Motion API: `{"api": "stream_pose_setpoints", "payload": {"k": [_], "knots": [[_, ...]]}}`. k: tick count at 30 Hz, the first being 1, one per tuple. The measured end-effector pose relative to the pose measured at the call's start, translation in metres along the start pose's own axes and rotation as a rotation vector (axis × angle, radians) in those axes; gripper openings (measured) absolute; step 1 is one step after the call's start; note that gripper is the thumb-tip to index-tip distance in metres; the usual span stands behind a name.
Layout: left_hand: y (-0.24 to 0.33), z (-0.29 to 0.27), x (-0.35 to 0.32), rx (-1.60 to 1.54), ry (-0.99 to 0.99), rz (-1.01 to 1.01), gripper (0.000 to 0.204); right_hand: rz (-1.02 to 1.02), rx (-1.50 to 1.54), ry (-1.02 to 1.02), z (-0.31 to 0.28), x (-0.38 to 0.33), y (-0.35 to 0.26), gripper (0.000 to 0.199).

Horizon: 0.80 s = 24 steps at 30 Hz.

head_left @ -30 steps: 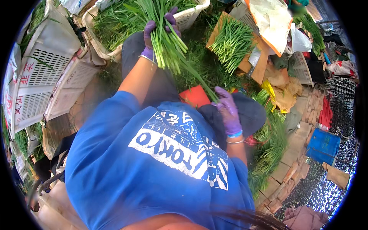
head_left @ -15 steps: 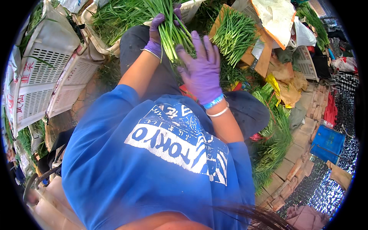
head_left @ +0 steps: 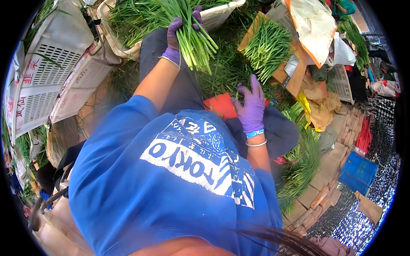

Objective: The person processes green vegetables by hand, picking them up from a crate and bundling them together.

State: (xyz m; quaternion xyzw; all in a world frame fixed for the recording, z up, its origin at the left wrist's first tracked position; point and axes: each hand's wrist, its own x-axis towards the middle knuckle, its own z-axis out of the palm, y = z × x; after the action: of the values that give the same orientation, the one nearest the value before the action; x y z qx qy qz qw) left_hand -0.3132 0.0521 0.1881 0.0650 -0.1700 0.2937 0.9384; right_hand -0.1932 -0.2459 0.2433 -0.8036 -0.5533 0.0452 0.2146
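My left hand [head_left: 174,40], in a purple glove, is wrapped round a bunch of garlic chives [head_left: 194,49], the pale stem ends pointing down toward me. The long green leaves run up past the top of the view. My right hand [head_left: 251,106], gloved likewise, hovers above my right knee with its fingers apart and nothing in them. Beside it, between my legs, lies a flat red thing [head_left: 221,106] whose kind I cannot make out. Ahead and right, a larger pile of chives [head_left: 269,47] rests on a wooden board [head_left: 279,70] with a metal plate [head_left: 291,67].
White slotted crates [head_left: 53,55] stand at the left; another white crate [head_left: 218,15] holds loose chives in front. More chives [head_left: 305,166] lie on the brick paving [head_left: 320,187] at the right. Farther out are a blue container [head_left: 358,172] and a white sack [head_left: 311,25].
My right hand has drawn away from the chives, down and to the right toward my knee. My left hand keeps its hold on the bunch. More of the red thing shows.
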Motion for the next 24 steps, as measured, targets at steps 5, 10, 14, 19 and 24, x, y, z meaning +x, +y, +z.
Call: {"api": "stream_pose_setpoints", "payload": {"k": [5, 10, 14, 19, 24], "knots": [[-0.02, 0.024, 0.008, 0.063, -0.002, -0.005, 0.09, -0.08, 0.443, 0.541, -0.005, 0.002, -0.013, 0.076], [-0.074, 0.082, 0.04, 0.117, 0.023, 0.025, 0.078, -0.378, 0.475, 0.86, -0.017, 0.065, -0.069, 0.073], [-0.087, 0.113, 0.054, 0.072, -0.059, -0.063, 0.082, -0.421, 0.487, 0.753, -0.033, 0.079, -0.082, 0.085], [-0.081, 0.112, 0.043, 0.31, -0.037, -0.133, 0.08, -0.08, 0.866, 0.797, -0.067, 0.044, -0.047, 0.091], [-0.139, 0.096, 0.041, 0.512, 0.083, -0.349, 0.052, 0.094, 1.432, 0.169, -0.07, 0.049, 0.003, 0.1]]}}
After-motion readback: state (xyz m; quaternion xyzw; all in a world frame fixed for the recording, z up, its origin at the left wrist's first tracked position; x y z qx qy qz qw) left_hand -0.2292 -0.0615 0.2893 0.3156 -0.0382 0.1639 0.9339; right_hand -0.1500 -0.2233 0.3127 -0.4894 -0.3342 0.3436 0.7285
